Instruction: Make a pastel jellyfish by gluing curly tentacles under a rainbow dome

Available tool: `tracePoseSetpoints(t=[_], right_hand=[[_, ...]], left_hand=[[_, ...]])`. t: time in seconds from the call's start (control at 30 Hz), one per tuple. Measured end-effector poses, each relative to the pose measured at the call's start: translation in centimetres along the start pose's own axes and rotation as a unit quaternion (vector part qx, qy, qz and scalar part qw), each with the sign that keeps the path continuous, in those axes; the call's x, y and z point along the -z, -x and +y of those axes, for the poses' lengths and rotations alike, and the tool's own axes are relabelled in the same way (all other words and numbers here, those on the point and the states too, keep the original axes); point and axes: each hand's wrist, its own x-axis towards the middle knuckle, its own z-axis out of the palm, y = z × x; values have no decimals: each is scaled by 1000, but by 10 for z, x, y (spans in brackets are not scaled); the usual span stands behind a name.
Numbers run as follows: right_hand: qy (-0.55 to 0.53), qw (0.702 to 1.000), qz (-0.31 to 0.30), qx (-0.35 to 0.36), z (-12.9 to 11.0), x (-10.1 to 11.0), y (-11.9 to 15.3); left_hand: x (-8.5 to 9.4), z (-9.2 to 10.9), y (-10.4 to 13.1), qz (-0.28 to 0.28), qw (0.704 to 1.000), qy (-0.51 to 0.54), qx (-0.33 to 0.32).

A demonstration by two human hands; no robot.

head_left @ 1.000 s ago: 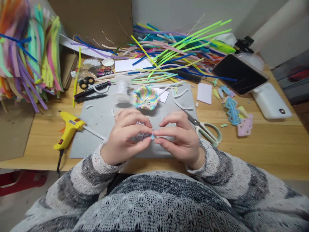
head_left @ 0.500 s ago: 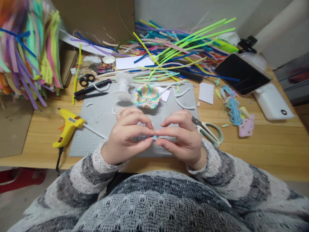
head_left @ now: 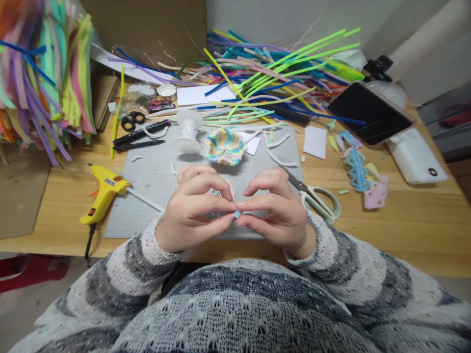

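- Wooden table (head_left: 405, 230), seen from my head, bearing a gray mat (head_left: 143, 196).
- My left hand (head_left: 196, 208) pinches a small blue piece (head_left: 237, 214) over the mat; my right hand (head_left: 275, 211) meets it, grip unclear.
- Beyond, a striped petalled piece (head_left: 225, 147) looks fully shaped; the blue one is apart, what remains on it hidden.

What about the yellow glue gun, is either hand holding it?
No, the glue gun lies off to the left, apart from the left hand and the right hand, which meet at a small blue piece.
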Motion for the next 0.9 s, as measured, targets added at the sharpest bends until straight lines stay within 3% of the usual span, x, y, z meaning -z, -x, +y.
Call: tracePoseSetpoints(t=[0.27, 0.47, 0.67, 0.9], right_hand=[[-19, 1000, -11, -8, 5, -2, 1], [-25, 994, 86, -62, -2, -6, 6], [5, 995, 57, -79, -10, -8, 5], [15, 995, 48, -89, -13, -8, 5]], left_hand=[[-1, 0, 0, 2, 1000, -13, 7], [-6, 3, 2, 83, 991, -106, -7], [-11, 3, 6, 122, 979, -162, -24], [-14, 4, 9, 121, 976, -179, -38]])
